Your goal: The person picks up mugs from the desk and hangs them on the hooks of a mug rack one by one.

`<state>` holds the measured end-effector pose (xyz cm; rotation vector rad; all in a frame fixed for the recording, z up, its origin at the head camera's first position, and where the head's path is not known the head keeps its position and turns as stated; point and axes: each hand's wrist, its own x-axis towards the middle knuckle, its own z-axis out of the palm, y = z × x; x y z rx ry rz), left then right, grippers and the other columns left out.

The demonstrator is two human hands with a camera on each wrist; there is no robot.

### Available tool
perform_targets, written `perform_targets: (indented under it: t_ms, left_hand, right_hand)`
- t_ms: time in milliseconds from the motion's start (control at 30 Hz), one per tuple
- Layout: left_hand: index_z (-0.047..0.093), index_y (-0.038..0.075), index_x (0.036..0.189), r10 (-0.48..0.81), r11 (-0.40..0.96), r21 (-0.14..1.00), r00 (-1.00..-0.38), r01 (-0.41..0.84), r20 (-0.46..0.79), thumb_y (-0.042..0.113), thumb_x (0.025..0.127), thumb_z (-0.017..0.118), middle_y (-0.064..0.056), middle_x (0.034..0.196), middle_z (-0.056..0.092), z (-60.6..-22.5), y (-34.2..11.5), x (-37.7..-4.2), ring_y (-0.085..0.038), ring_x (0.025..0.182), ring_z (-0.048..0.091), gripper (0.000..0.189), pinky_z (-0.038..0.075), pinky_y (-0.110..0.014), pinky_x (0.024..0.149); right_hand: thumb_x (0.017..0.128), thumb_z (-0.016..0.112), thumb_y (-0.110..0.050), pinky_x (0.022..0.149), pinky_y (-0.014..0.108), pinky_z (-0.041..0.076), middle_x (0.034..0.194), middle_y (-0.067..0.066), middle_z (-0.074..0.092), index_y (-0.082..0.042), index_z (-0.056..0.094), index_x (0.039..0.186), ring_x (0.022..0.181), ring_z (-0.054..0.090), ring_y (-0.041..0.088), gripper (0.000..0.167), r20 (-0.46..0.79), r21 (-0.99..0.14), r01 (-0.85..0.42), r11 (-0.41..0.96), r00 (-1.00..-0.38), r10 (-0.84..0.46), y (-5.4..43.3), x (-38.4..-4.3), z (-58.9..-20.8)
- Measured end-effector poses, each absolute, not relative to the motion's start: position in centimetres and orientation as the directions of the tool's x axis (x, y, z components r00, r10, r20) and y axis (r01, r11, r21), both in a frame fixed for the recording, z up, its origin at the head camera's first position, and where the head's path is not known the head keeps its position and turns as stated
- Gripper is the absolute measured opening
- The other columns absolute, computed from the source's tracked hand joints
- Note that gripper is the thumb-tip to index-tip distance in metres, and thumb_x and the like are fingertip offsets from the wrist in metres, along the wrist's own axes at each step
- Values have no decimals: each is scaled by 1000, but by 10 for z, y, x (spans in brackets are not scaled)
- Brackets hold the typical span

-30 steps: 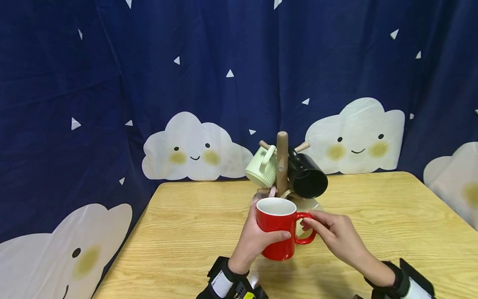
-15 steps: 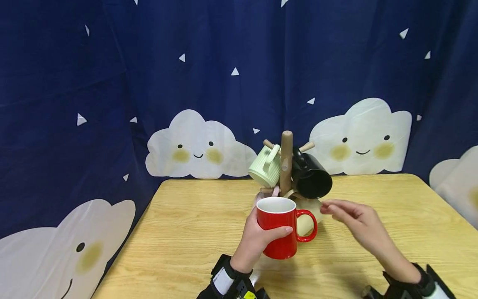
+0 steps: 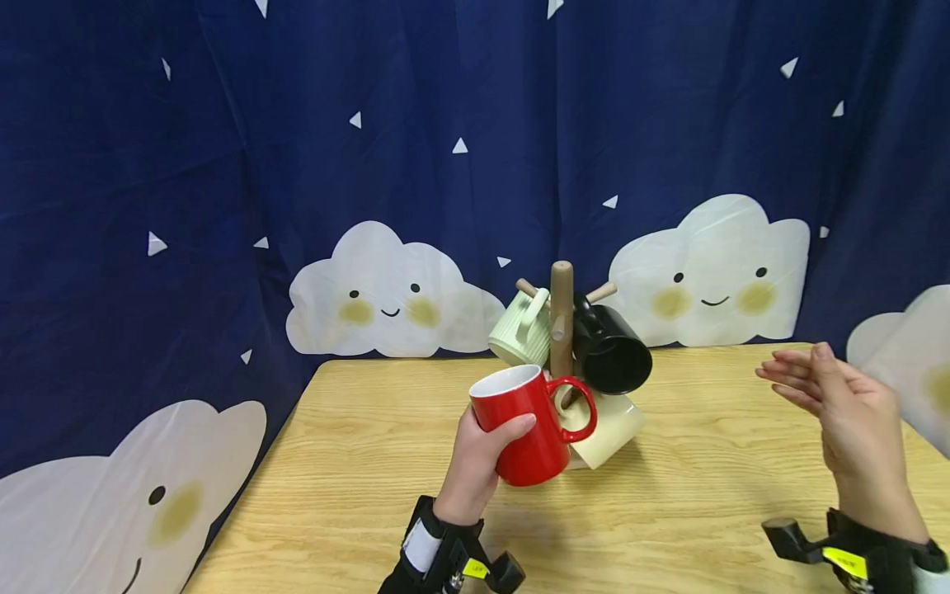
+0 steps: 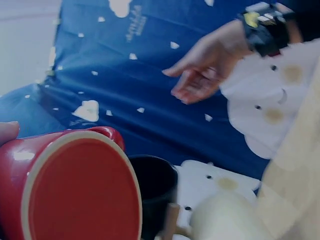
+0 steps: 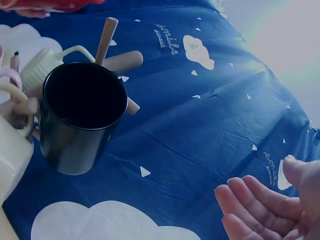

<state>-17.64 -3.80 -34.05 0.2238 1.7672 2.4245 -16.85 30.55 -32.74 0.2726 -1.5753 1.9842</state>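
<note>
My left hand (image 3: pixel 478 462) grips the body of a red mug (image 3: pixel 529 441) with a white inside. The mug is tilted, its handle toward the right, and it overlaps the lower part of a wooden mug tree (image 3: pixel 562 330) in the head view. In the left wrist view the red base of the mug fills the lower left. Off to the right, my right hand (image 3: pixel 853 404) is raised over the table with fingers relaxed and nothing in them. On the tree hang a black mug (image 3: pixel 612 351), a pale green ribbed mug (image 3: pixel 521 330) and a cream mug (image 3: pixel 609 425).
The wooden table (image 3: pixel 371 429) spreads out under both hands. Behind it hangs a dark blue curtain (image 3: pixel 416 99) with white clouds and triangles. A pink mug handle (image 5: pixel 11 76) shows beside the tree in the right wrist view.
My right hand has let go of the red mug's handle and moved away to the right. My left hand has shifted the mug left and up and tilted it.
</note>
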Motion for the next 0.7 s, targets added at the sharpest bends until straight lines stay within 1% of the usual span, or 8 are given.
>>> perform_targets:
  t_ms: [67, 200, 300, 467, 700]
  left_hand:
    - [35, 11, 128, 174, -376, 927, -983, -3, 67, 16, 78, 63, -8, 122, 49, -335, -37, -178, -23, 110, 48, 57, 50, -36, 86]
    - [32, 11, 130, 103, -562, 825, -986, 52, 132, 16, 83, 56, -7, 125, 45, -322, -27, -184, -23, 116, 44, 53, 49, -36, 89]
    - [32, 12, 131, 47, -653, 754, -991, 67, 129, 19, 84, 54, -7, 126, 45, -316, -17, -192, -24, 117, 44, 52, 48, -35, 89]
    - [32, 12, 131, -10, -699, 714, -998, 47, 56, 21, 84, 56, -7, 126, 46, -316, -2, -201, -24, 116, 44, 54, 49, -35, 88]
    - [31, 13, 131, -29, -706, 706, -999, 48, 39, 22, 83, 60, -8, 127, 46, -319, 10, -208, -25, 117, 45, 57, 49, -36, 89]
  right_hand:
    - [96, 45, -17, 60, 15, 52, 82, -1, 72, -4, 70, 91, 73, 69, 7, 29, 502, -819, -557, -140, -813, 296, 306, -169, -329]
    - [97, 43, -15, 62, 16, 53, 83, 1, 73, -3, 70, 93, 75, 70, 9, 30, 507, -818, -548, -177, -831, 229, 304, -170, -330]
    - [98, 42, -14, 63, 17, 53, 83, 2, 73, -3, 71, 93, 75, 70, 9, 32, 507, -822, -540, -184, -839, 196, 302, -171, -328]
    - [98, 41, -16, 64, 17, 53, 83, 1, 73, -3, 71, 94, 76, 69, 9, 33, 502, -831, -528, -175, -847, 175, 300, -169, -328]
    - [98, 42, -15, 65, 16, 53, 84, -1, 73, -6, 71, 94, 77, 69, 8, 30, 484, -853, -501, -148, -864, 136, 299, -170, -331]
